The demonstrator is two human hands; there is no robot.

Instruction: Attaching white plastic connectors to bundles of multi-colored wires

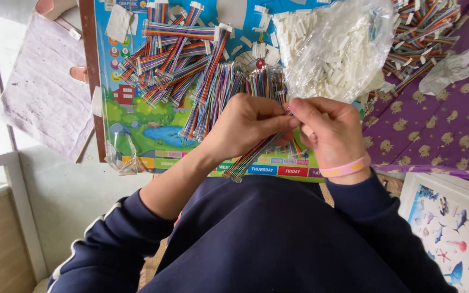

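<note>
Hands meet above a colourful picture board [137,116]. Left hand [248,127] pinches a rainbow ribbon cable [248,160] that trails toward the person's dark sweatshirt. Right hand [329,133], wearing a pink wristband [346,168], closes its fingertips on the cable's upper end. Cable bundles [185,59] and a clear bag of white connectors [335,46] lie beyond.

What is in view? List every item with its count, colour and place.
Flat multicoloured ribbon cable: one, rainbow stripes, held between both hands.
Loose ribbon cable piles: many, rainbow, on the board; more at top right.
Clear plastic bag of white connectors: one, above the hands.
Colourful illustrated board: one, under the cables.
Purple patterned cloth: one, right.
Sea-creature picture: one, lower right.
Pink wristband: one, right wrist.
Left hand: pinching the cable.
Right hand: at the cable's end.
</note>
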